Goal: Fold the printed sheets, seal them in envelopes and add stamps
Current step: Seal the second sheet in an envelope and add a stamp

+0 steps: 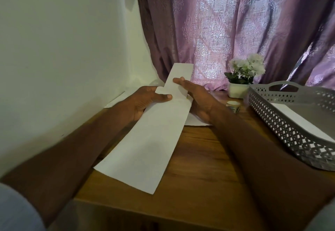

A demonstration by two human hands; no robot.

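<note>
Mid-insertion, by the look of it. Long white envelope (145, 140) lying slantwise across the wooden bench (208, 158), near corner at 6 o'clock, open mouth toward 12. Folded sheet (179, 74) sticking out of that mouth, far end pointing at 12 o'clock toward the purple curtain (235, 22). Left hand (145, 100) gripping the envelope's mouth from the 9 o'clock side, thumb laid on top, fingers underneath. Right hand (197, 96) holding the folded sheet from the 3 o'clock side, fingertips curled over its top face.

Judged from this: folding of this sheet done, tucking in only partly done, flap unsealed, no stamp visible on the envelope. More white paper (195, 122) lying flat under the right hand, and another pale piece (116, 102) at 10 o'clock by the wall; count and kind impossible to tell. Small roll (233, 106) at 2 o'clock, possibly stamps or tape, too small to confirm. Grey perforated basket (272, 114) at 3 o'clock with white paper inside (297, 120). Potted white flowers (244, 71) behind the roll. Sealing and stamping left.
</note>
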